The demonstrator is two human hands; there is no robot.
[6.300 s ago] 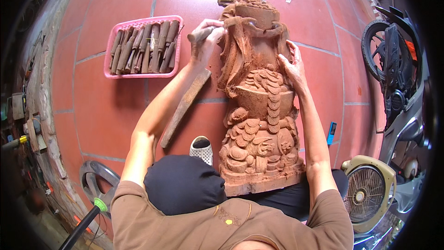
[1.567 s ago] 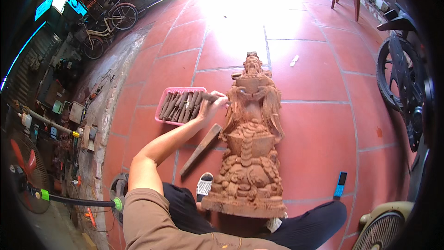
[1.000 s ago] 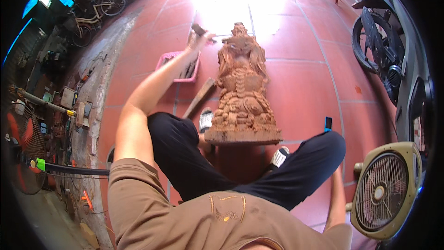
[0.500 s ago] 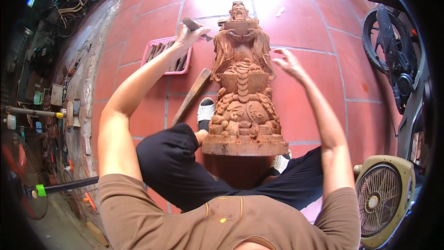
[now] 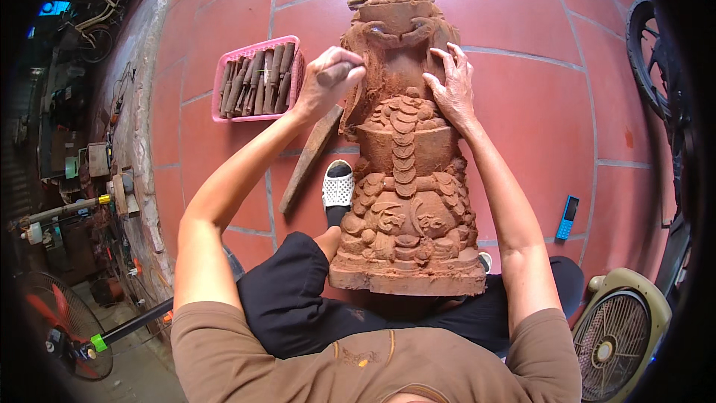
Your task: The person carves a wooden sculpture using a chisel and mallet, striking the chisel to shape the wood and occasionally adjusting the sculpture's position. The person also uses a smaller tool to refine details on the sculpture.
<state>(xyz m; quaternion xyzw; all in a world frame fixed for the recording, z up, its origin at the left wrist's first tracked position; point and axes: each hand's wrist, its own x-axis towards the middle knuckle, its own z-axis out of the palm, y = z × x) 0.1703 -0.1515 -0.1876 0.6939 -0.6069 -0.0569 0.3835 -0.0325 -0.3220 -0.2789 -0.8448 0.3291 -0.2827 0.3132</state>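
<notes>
A reddish-brown carved wooden statue (image 5: 406,138) lies lengthwise in front of me, its base nearest and its blurred head at the far end. Beside the chest, my left hand (image 5: 327,88) is closed around the wooden handle of a carving chisel (image 5: 337,73). The chisel's blade is hidden from this angle. On the opposite side, my right hand (image 5: 453,86) rests against the figure's sleeve, fingers spread, holding nothing. Loose wood dust coats the carved folds near the left hand.
A pink basket (image 5: 259,117) of wooden-handled tools stands left of the statue, near a long wooden bar (image 5: 309,160). At right are a blue phone (image 5: 568,216) and a box fan (image 5: 623,336). Another fan (image 5: 67,321) stands at lower left; a wheel (image 5: 645,52) is far right.
My left hand has come nearer with the chisel, beside the statue's chest. My right hand has moved in from the side onto the statue. The view has shifted, revealing the phone.
</notes>
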